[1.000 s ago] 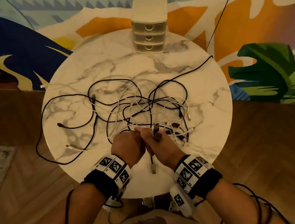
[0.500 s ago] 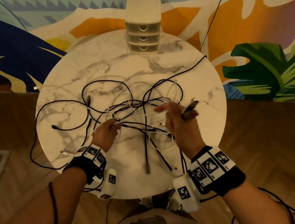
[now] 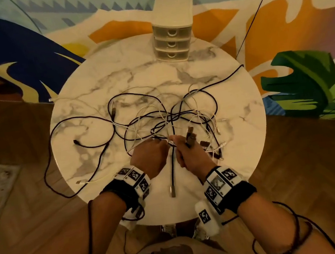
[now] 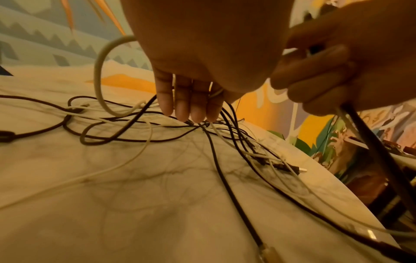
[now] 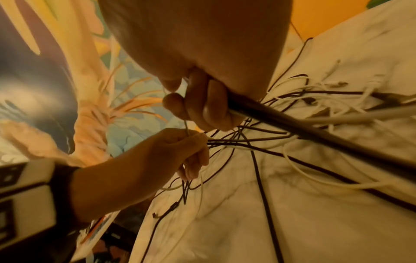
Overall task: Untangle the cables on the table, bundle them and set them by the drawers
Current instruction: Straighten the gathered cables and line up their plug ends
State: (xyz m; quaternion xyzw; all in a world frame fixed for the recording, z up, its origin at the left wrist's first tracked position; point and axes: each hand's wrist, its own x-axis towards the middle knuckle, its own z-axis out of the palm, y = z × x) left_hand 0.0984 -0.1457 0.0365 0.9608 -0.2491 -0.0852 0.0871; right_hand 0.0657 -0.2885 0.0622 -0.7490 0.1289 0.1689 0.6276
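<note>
Both hands, the left hand (image 3: 149, 152) and right hand (image 3: 188, 151), are pinching strands of the cables (image 3: 161, 119), which are lying tangled on the counter (image 3: 233, 102). Nothing is sitting bundled by the far drawers (image 3: 172, 39) yet.

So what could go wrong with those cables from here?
Pulling could tighten the knot: both the left hand and right hand grip strands in the middle of the tangle. The black loop hanging off the table edge might drag more cable down or snag.

head: top-down, far | wrists: close, low | shared: cables (image 3: 167, 116)
</note>
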